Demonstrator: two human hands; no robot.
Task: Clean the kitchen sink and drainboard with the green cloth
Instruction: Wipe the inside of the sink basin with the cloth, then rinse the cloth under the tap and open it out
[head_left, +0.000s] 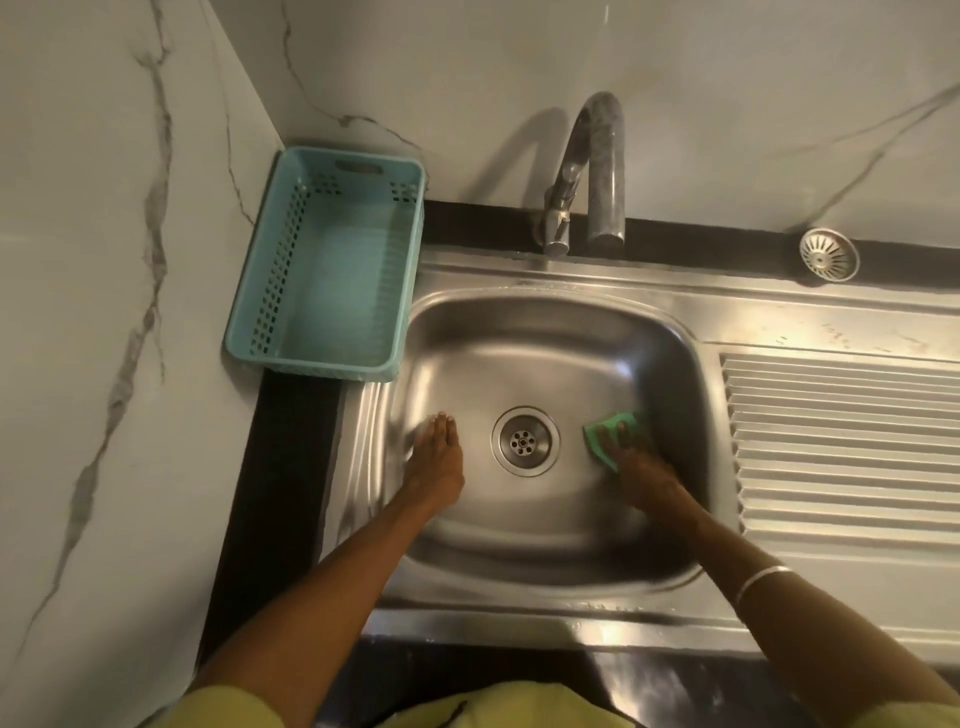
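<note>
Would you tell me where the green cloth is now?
The green cloth lies under the right hand in the sink, right of the drain.

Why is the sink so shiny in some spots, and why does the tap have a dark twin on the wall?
Head view: light glares off the steel sink in bright patches; the tap blocks light, casting a soft shadow on the wall to its left; the right hand on the green cloth looks slightly blurred; the wide lens bends straight edges.
</note>
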